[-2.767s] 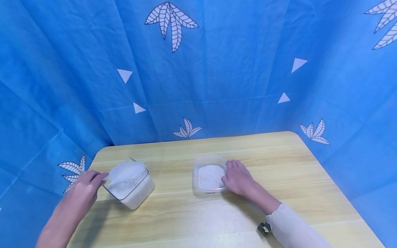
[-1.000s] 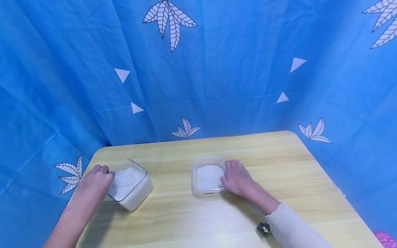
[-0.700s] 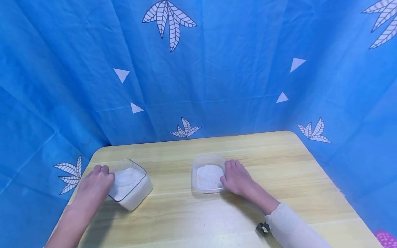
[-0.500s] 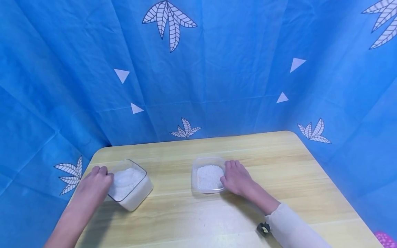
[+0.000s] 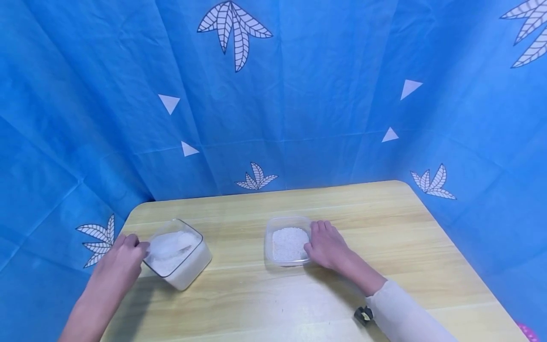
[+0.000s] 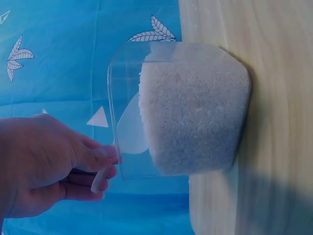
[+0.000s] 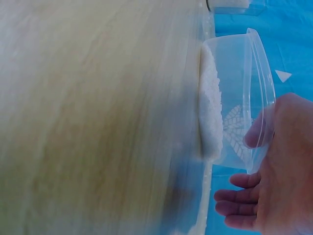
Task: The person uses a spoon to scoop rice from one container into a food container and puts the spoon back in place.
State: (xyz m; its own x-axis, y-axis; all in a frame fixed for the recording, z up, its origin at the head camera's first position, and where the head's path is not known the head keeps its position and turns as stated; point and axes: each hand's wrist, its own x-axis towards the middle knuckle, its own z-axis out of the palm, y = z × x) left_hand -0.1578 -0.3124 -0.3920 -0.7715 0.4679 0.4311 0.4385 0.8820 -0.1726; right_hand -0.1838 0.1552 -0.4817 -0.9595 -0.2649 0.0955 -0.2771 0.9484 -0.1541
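Observation:
My left hand point(image 5: 117, 261) pinches the handle of a translucent white scoop point(image 5: 164, 246) between thumb and fingers. The scoop's bowl is inside a clear, dark-rimmed square box point(image 5: 190, 273) at the table's left, on top of the white rice. In the left wrist view, the box point(image 6: 195, 112) is deeply filled with rice and the scoop point(image 6: 132, 129) shows through its wall. My right hand point(image 5: 328, 244) grips the right rim of a smaller clear plastic container point(image 5: 270, 237), which holds a shallow layer of rice point(image 5: 290, 244). The right wrist view shows the thumb inside this container point(image 7: 230, 63), fingers outside.
Both containers stand apart on a light wooden table point(image 5: 239, 304). A blue patterned curtain point(image 5: 325, 109) hangs behind and beside it. A small dark object point(image 5: 363, 315) sits by the right sleeve, and something pink point(image 5: 527, 331) shows at the lower right corner.
The left hand first lowered the scoop into the rice, then drew back left and slightly down, so more of the scoop shows now. The right hand and its container have stayed put.

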